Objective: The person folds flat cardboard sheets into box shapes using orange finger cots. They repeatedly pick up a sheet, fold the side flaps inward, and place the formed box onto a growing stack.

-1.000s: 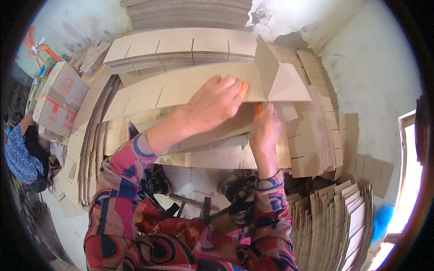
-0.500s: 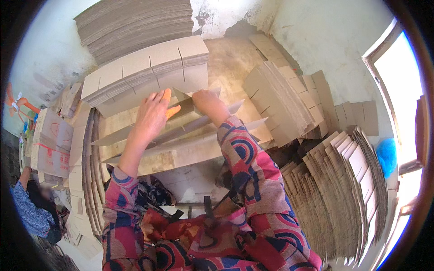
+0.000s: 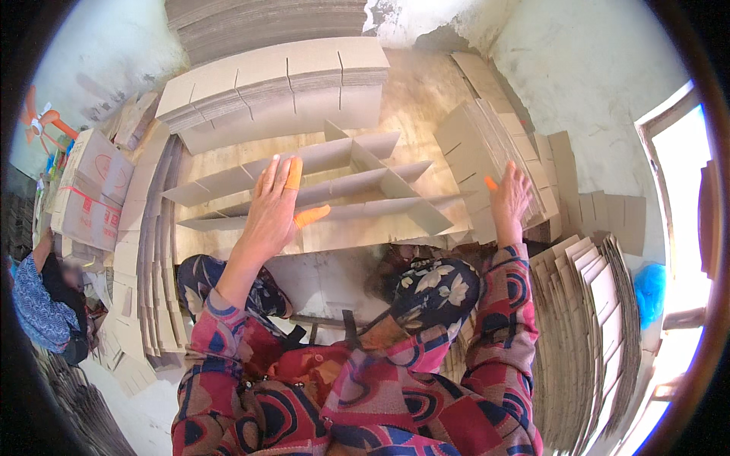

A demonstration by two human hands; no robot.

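Observation:
Three long slotted cardboard strips [image 3: 357,183] stand on edge on a wooden tabletop [image 3: 414,76], joined near their right ends by a slanting cross strip [image 3: 411,199]. My left hand [image 3: 268,204] lies over the long strips left of the cross strip, fingers stretched, with orange covers on the thumb and a finger. Whether it presses on the strips I cannot tell. At the right, my right hand [image 3: 511,196] reaches to a leaning stack of slotted cardboard pieces [image 3: 475,152], fingers apart, an orange cover on its thumb. It holds no loose piece.
Behind the strips lies a long stack of slotted cardboard [image 3: 274,72], with flat sheets [image 3: 266,26] beyond. More cardboard stacks [image 3: 585,319] stand at my right and left [image 3: 148,266]. A taped carton [image 3: 95,186] is at far left, near another person's patterned sleeve [image 3: 46,304].
My right hand has let go of the cross strip and moved right to the leaning stack. The cross strip now sits across all three long strips. My left hand stays over them.

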